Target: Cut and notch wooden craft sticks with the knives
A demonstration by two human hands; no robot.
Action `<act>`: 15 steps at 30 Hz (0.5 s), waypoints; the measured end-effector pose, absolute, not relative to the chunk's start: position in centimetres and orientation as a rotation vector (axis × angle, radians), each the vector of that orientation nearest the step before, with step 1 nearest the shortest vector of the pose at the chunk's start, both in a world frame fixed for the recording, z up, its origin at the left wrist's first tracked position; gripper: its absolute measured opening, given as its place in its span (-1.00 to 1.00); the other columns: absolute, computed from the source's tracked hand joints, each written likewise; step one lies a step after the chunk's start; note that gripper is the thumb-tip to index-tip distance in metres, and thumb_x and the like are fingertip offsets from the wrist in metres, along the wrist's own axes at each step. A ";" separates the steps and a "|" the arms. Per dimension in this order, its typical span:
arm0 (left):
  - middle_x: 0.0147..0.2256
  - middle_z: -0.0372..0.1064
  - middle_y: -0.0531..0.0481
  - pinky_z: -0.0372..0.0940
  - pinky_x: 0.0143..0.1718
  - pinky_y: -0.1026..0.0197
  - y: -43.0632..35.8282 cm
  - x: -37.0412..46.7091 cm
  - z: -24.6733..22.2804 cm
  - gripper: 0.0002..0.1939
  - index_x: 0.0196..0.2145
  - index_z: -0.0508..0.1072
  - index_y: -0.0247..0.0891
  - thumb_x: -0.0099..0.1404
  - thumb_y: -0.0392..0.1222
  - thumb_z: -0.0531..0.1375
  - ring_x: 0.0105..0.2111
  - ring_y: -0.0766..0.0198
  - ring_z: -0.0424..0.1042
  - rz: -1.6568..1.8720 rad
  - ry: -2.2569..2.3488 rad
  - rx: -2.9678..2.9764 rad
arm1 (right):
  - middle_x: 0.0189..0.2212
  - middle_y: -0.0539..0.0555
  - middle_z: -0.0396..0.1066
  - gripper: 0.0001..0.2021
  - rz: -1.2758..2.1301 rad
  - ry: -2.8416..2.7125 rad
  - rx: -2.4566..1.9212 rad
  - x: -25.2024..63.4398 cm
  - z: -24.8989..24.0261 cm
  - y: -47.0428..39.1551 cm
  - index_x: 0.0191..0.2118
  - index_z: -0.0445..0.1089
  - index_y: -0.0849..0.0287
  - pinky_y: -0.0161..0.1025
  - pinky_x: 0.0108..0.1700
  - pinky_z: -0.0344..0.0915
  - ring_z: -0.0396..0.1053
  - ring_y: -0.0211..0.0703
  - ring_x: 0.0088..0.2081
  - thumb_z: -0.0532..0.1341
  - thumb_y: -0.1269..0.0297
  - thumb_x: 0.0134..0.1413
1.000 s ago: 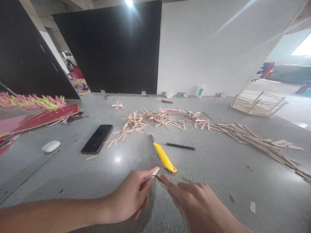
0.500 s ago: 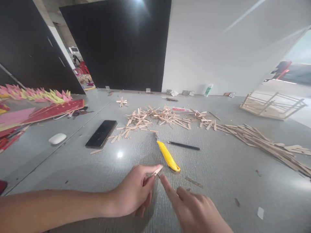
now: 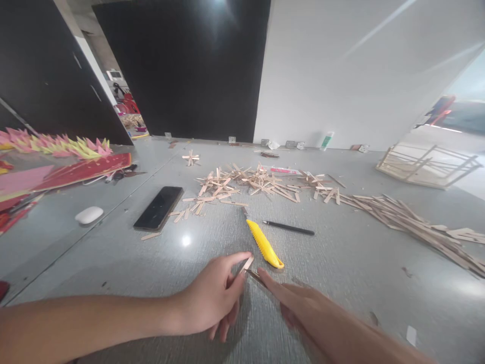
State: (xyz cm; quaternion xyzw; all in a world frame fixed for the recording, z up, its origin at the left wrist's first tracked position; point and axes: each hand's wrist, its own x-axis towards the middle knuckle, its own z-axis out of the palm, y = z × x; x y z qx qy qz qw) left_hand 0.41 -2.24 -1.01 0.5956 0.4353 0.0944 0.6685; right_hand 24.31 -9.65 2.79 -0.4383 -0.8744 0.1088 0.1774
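Observation:
My left hand (image 3: 214,290) pinches a small flat wooden stick (image 3: 248,263) between thumb and index finger, above the grey tabletop. Close on its right, my right hand (image 3: 299,303) is closed on a thin dark blade-like tool (image 3: 255,276), its tip touching or nearly touching the stick's lower end. The right fingers hide most of that tool. Just beyond the hands lies a yellow utility knife (image 3: 264,245), blade pointing away. A slim black pen-shaped craft knife (image 3: 289,228) rests to the right of it.
Several cut wooden pieces (image 3: 250,179) lie in a loose pile ahead, and long wooden strips (image 3: 413,227) stretch to the right. A phone (image 3: 159,207) and white case (image 3: 89,215) are on the left. A stick frame (image 3: 428,167) stands far right, before a wall panel (image 3: 341,76).
My right hand has rolled over, its index finger no longer stretched out on top, and more of the dark tool shows. My left hand still holds the stick in nearly the same place.

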 end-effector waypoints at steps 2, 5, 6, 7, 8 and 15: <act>-0.65 0.31 0.19 0.17 -0.84 0.48 -2.2 0.4 -0.7 -0.34 0.52 -0.14 -0.17 0.59 -0.08 0.00 -0.77 0.33 0.31 0.213 0.969 1.339 | -0.15 0.10 0.62 -0.27 0.492 -2.419 -1.273 24.8 1.8 -9.8 0.48 0.08 0.04 -0.31 -0.25 0.51 0.59 -0.15 -0.24 0.07 0.54 0.22; -0.64 0.30 0.18 0.17 -0.82 0.49 -2.2 0.2 -0.3 -0.37 0.51 -0.13 -0.19 0.60 -0.13 -0.03 -0.77 0.36 0.29 0.203 0.961 1.345 | -0.35 0.02 0.57 -0.39 0.487 -2.325 -1.368 25.1 0.2 -9.7 0.39 0.28 -0.02 -0.35 -0.30 0.49 0.56 -0.19 -0.36 0.07 0.52 0.27; -0.64 0.30 0.18 0.17 -0.82 0.50 -2.2 0.1 -0.2 -0.38 0.51 -0.12 -0.19 0.60 -0.13 -0.03 -0.78 0.37 0.28 0.198 0.957 1.352 | -0.40 0.00 0.55 -0.40 0.474 -2.308 -1.375 25.1 0.0 -9.7 0.37 0.30 -0.02 -0.37 -0.33 0.47 0.55 -0.21 -0.40 0.07 0.52 0.27; -0.64 0.30 0.18 0.16 -0.82 0.50 -2.2 0.1 -0.1 -0.38 0.51 -0.11 -0.19 0.61 -0.14 -0.04 -0.78 0.37 0.28 0.193 0.953 1.359 | -0.43 -0.01 0.53 -0.40 0.469 -2.302 -1.370 25.0 -0.1 -9.7 0.36 0.31 -0.01 -0.38 -0.37 0.45 0.53 -0.22 -0.44 0.07 0.52 0.27; -0.63 0.29 0.18 0.16 -0.82 0.49 -2.2 0.0 0.0 -0.39 0.51 -0.11 -0.18 0.61 -0.15 -0.04 -0.78 0.38 0.27 0.188 0.949 1.366 | -0.45 -0.02 0.52 -0.42 0.464 -2.302 -1.366 24.9 0.1 -9.6 0.36 0.32 0.00 -0.39 -0.39 0.44 0.52 -0.23 -0.47 0.06 0.52 0.29; -0.56 0.36 0.17 0.22 -0.77 0.48 -2.4 0.0 -0.1 -0.48 0.43 -0.08 -0.18 0.61 -0.18 -0.04 -0.71 0.37 0.37 0.204 0.915 1.319 | -0.51 -0.03 0.51 -0.49 0.338 -2.491 -1.378 25.1 0.1 -9.9 0.38 0.31 0.05 -0.37 -0.46 0.35 0.47 -0.24 -0.55 0.05 0.44 0.39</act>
